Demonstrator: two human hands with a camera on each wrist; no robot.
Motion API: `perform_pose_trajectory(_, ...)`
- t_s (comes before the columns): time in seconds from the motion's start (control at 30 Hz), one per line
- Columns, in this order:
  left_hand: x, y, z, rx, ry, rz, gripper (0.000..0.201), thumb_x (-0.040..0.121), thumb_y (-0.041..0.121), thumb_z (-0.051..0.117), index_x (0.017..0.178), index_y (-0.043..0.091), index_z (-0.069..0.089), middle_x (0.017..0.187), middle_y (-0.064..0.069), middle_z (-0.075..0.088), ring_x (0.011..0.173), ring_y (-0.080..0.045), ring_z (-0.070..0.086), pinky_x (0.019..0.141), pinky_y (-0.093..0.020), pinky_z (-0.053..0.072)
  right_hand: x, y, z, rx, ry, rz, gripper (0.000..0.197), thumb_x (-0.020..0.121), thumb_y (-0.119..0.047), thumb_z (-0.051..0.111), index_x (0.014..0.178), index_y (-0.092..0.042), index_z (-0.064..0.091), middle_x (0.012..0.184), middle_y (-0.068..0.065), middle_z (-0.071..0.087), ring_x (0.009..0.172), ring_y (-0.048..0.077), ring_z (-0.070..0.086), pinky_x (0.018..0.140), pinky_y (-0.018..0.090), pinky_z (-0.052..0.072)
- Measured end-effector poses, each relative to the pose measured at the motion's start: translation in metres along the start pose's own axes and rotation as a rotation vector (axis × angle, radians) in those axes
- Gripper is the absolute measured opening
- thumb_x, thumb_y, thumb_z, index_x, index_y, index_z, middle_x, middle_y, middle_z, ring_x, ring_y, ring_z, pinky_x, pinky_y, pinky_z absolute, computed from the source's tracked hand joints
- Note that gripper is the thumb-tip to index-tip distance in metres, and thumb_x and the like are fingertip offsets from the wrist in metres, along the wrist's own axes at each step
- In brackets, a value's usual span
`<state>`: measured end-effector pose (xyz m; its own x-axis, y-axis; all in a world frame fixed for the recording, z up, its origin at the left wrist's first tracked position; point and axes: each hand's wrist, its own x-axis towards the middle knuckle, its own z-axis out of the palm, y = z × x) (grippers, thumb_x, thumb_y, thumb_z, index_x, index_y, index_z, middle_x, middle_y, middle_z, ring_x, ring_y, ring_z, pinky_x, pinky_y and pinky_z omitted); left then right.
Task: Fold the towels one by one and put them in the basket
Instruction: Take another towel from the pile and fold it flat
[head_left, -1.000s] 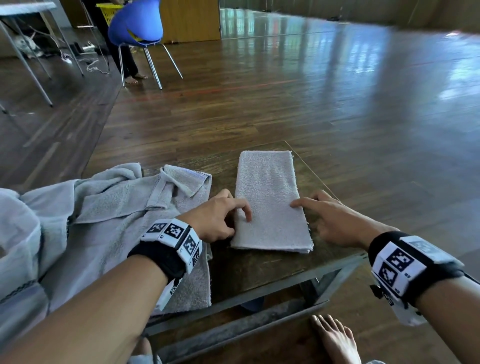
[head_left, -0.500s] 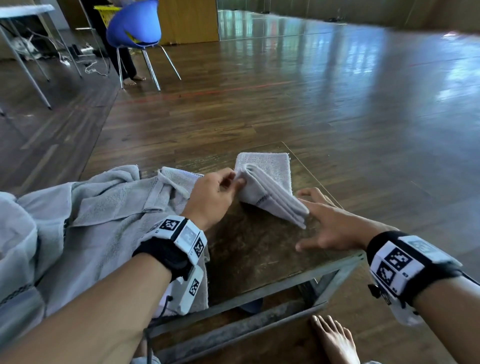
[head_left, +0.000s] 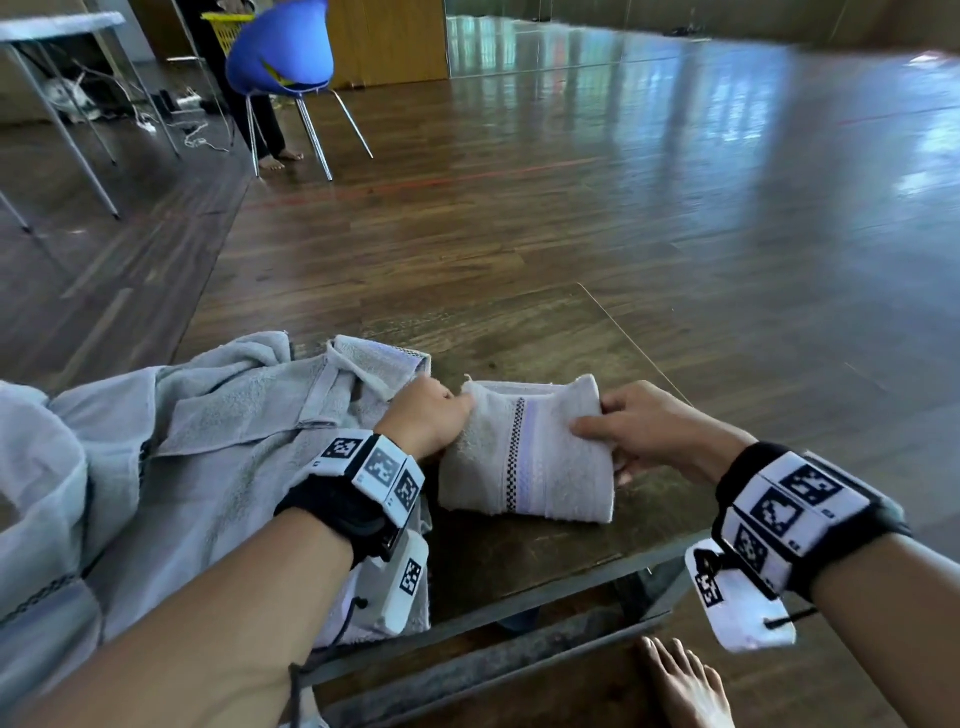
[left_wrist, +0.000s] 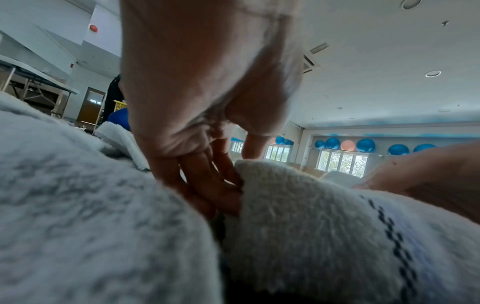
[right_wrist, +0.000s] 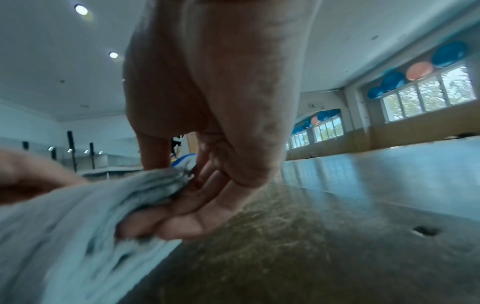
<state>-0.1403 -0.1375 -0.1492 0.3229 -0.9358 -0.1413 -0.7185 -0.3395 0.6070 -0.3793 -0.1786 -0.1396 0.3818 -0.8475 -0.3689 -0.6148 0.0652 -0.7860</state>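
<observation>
A small grey folded towel (head_left: 524, 457) with a checked stripe lies on the dark wooden table (head_left: 519, 551) in the head view. My left hand (head_left: 431, 415) pinches its left edge, thumb on top and fingers under the fold (left_wrist: 221, 189). My right hand (head_left: 639, 426) pinches the right edge of the folded towel (right_wrist: 103, 205), thumb above and fingers beneath. A heap of larger grey towels (head_left: 208, 441) lies unfolded on the table to the left, under my left forearm. No basket beside the table is in view.
The table's near edge and metal frame (head_left: 519, 623) run below my wrists, with my bare foot (head_left: 685, 686) under it. Far back left stand a blue chair (head_left: 283, 47), a yellow basket (head_left: 228, 28) behind it, a person's legs (head_left: 265, 124) and a white table (head_left: 57, 26).
The long folded towel was lifted at its near end and folded over in half; it now lies as a short packet with the striped side up, both hands pinching its sides.
</observation>
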Motion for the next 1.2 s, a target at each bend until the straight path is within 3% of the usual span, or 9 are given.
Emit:
perform_pose_trajectory(0.23, 0.005, 0.009, 0.005, -0.028, 0.022, -0.015, 0.037, 0.088, 0.029, 0.054, 0.061, 0.016, 0.032, 0.059, 0.0, 0.036, 0.054, -0.018, 0.037, 0.051, -0.029, 0.027, 0.011, -0.003, 0.004, 0.042, 0.089, 0.062, 0.016, 0.097, -0.026, 0.061, 0.102, -0.013, 0.068, 0.091, 0.007, 0.075, 0.073, 0.018, 0.075, 0.053, 0.028, 0.057)
perform_pose_trajectory(0.37, 0.005, 0.008, 0.013, 0.09, 0.026, -0.033, 0.032, 0.092, 0.026, 0.05, 0.066, 0.013, 0.037, 0.068, -0.003, 0.045, 0.059, -0.019, 0.044, 0.051, -0.031, 0.029, 0.013, -0.003, 0.005, 0.031, 0.108, 0.099, 0.02, 0.097, -0.025, 0.06, 0.101, -0.007, 0.067, 0.084, 0.009, 0.073, 0.062, 0.017, 0.072, 0.051, 0.028, 0.057)
perform_pose_trajectory(0.6, 0.004, 0.015, 0.013, 0.114, 0.021, -0.085, 0.039, 0.089, 0.05, 0.057, 0.085, 0.012, 0.052, 0.083, -0.001, 0.056, 0.075, -0.02, 0.054, 0.052, -0.03, 0.031, 0.013, -0.009, 0.007, -0.257, 0.227, 0.108, 0.043, 0.091, -0.04, 0.065, 0.111, -0.005, 0.05, 0.092, 0.011, 0.069, 0.06, 0.021, 0.072, 0.048, 0.031, 0.055)
perform_pose_trajectory(0.67, 0.005, 0.017, 0.009, 0.076, -0.015, -0.106, 0.038, 0.085, 0.048, 0.06, 0.092, 0.011, 0.054, 0.09, -0.002, 0.058, 0.083, -0.021, 0.057, 0.056, -0.029, 0.034, 0.013, -0.006, 0.008, -0.512, 0.346, -0.016, 0.051, 0.088, -0.045, 0.066, 0.117, -0.016, 0.037, 0.108, 0.009, 0.064, 0.082, 0.026, 0.069, 0.062, 0.037, 0.052)
perform_pose_trajectory(0.77, 0.004, 0.019, 0.001, 0.015, -0.086, -0.115, 0.029, 0.073, 0.033, 0.065, 0.087, 0.01, 0.053, 0.083, -0.001, 0.057, 0.074, -0.018, 0.056, 0.058, -0.026, 0.037, 0.011, -0.006, 0.01, -0.653, 0.29, -0.191, 0.047, 0.094, -0.044, 0.056, 0.136, -0.033, 0.039, 0.137, -0.005, 0.051, 0.116, 0.026, 0.059, 0.089, 0.044, 0.052)
perform_pose_trajectory(0.87, -0.002, 0.018, 0.004, 0.022, 0.009, -0.048, 0.041, 0.076, 0.02, 0.066, 0.11, 0.01, 0.046, 0.099, -0.005, 0.06, 0.089, -0.024, 0.059, 0.069, -0.032, 0.045, 0.009, -0.007, 0.007, -0.692, 0.246, -0.172, 0.026, 0.091, -0.05, 0.053, 0.113, -0.037, 0.053, 0.12, -0.011, 0.057, 0.113, 0.021, 0.058, 0.085, 0.04, 0.048)
perform_pose_trajectory(1.0, -0.01, 0.023, 0.005, 0.227, 0.317, 0.364, 0.027, 0.082, 0.025, 0.066, 0.105, 0.021, 0.052, 0.106, 0.0, 0.053, 0.105, -0.022, 0.05, 0.092, -0.037, 0.04, 0.004, -0.004, -0.002, -0.717, 0.243, -0.097, 0.041, 0.082, -0.067, 0.054, 0.079, -0.026, 0.05, 0.088, -0.007, 0.061, 0.079, 0.017, 0.059, 0.061, 0.032, 0.04)
perform_pose_trajectory(1.1, -0.015, 0.03, 0.006, 0.29, 0.099, 0.393, 0.022, 0.084, 0.047, 0.064, 0.089, 0.026, 0.062, 0.094, 0.007, 0.061, 0.093, -0.015, 0.059, 0.094, -0.038, 0.044, 0.0, 0.0, -0.004, -0.608, 0.191, -0.108, 0.048, 0.089, -0.066, 0.05, 0.071, -0.022, 0.053, 0.079, -0.003, 0.065, 0.075, 0.02, 0.064, 0.069, 0.036, 0.053)
perform_pose_trajectory(1.2, -0.018, 0.033, 0.015, 0.423, -0.029, 0.409, 0.044, 0.079, 0.063, 0.056, 0.102, 0.027, 0.066, 0.109, 0.004, 0.064, 0.104, -0.017, 0.059, 0.097, -0.036, 0.042, -0.003, 0.005, -0.009, -0.539, 0.223, -0.155, 0.034, 0.091, -0.051, 0.048, 0.071, -0.025, 0.058, 0.075, -0.003, 0.068, 0.075, 0.021, 0.065, 0.078, 0.044, 0.058)
